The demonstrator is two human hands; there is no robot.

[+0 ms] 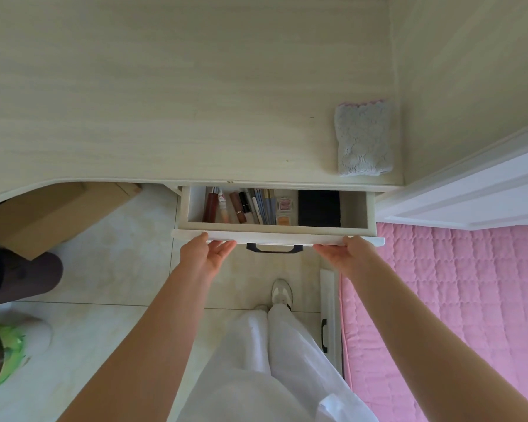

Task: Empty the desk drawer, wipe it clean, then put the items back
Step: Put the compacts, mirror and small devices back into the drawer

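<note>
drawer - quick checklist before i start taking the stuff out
1. Drawer open enough to reach in: ok, partly out, contents visible.
2. Items still inside: ok, cosmetics tubes, pens, black case.
3. Desk top has bare room for them: ok.
4. Cloth ready: ok, folded on the desk's right.
5. Left hand and right hand free: not ok, both at the drawer front.
6. Items further back: cannot tell.

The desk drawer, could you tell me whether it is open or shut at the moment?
Open, partway. The drawer juts out from under the desk, showing cosmetics and a black case inside.
</note>
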